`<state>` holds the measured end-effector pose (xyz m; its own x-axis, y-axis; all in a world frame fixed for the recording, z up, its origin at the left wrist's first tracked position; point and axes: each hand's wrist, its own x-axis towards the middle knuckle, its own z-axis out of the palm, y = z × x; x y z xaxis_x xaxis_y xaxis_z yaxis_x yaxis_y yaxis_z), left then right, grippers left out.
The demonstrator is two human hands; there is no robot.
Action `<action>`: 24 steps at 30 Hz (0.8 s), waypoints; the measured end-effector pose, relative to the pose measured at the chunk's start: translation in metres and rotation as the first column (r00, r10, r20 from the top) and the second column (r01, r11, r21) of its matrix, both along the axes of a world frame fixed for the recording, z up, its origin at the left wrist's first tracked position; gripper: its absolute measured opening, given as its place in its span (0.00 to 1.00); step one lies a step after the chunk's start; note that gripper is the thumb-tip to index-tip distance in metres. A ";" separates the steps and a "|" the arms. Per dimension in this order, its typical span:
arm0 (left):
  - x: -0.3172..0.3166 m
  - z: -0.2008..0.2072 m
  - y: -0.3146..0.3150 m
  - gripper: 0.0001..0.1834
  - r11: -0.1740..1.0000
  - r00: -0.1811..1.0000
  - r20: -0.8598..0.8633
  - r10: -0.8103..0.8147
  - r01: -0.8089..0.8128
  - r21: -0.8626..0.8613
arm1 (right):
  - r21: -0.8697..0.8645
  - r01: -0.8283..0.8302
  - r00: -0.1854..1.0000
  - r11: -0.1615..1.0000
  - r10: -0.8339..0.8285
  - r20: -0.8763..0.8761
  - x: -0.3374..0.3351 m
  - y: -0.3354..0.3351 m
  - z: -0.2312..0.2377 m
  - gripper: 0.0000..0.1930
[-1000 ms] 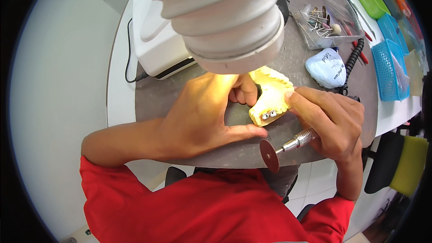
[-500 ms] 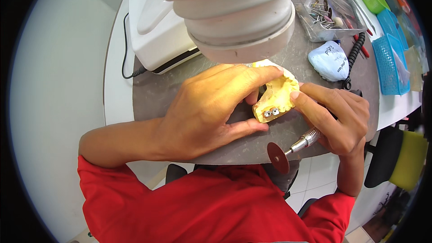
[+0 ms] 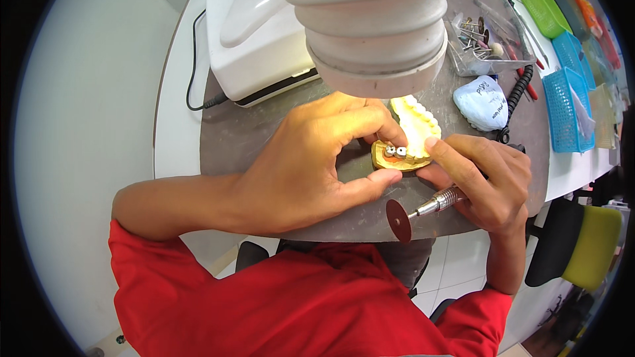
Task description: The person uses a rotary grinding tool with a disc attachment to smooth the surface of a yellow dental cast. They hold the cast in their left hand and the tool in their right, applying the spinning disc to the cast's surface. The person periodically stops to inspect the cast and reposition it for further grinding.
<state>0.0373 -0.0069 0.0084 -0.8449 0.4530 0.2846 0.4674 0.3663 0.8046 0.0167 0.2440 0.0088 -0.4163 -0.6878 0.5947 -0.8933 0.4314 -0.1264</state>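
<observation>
A yellow plaster dental model [image 3: 411,133] with two small metal crowns on its near end is held above the grey work pad [image 3: 264,133]. My left hand [image 3: 311,158] grips it from the left, fingertips on its top and thumb below. My right hand [image 3: 486,182] holds a metal rotary handpiece [image 3: 442,201] with a dark red cutting disc [image 3: 398,221] pointing toward me, while its index finger and thumb also touch the model's right side. A ribbed white suction hood [image 3: 374,23] hangs right over the model.
A white box-shaped machine [image 3: 254,36] with a black cable stands at the back left. A clear tray of burs [image 3: 486,36], a white plaster piece [image 3: 483,102], a coiled black cord [image 3: 519,96] and blue and green baskets [image 3: 562,102] lie to the right. A yellow-green chair [image 3: 589,244] is lower right.
Both hands have turned the model so its toothed arch now points away and the metal crowns face me. The cutting disc stayed low near the pad's front edge.
</observation>
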 end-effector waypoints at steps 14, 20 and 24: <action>-0.001 -0.001 0.007 0.07 0.936 0.927 0.375 0.013 -0.143 0.322 | 0.070 0.027 0.998 0.997 -0.023 -0.058 0.006 -0.004 0.003 0.19; -0.003 0.013 -0.002 0.13 0.867 0.853 0.521 -0.031 -0.236 0.438 | 0.071 0.248 0.967 0.966 -0.242 -0.085 0.005 0.004 0.002 0.20; -0.006 0.016 -0.006 0.14 0.878 0.796 0.601 -0.079 -0.230 0.420 | 0.040 0.298 0.953 0.954 -0.294 -0.078 0.001 0.023 0.007 0.23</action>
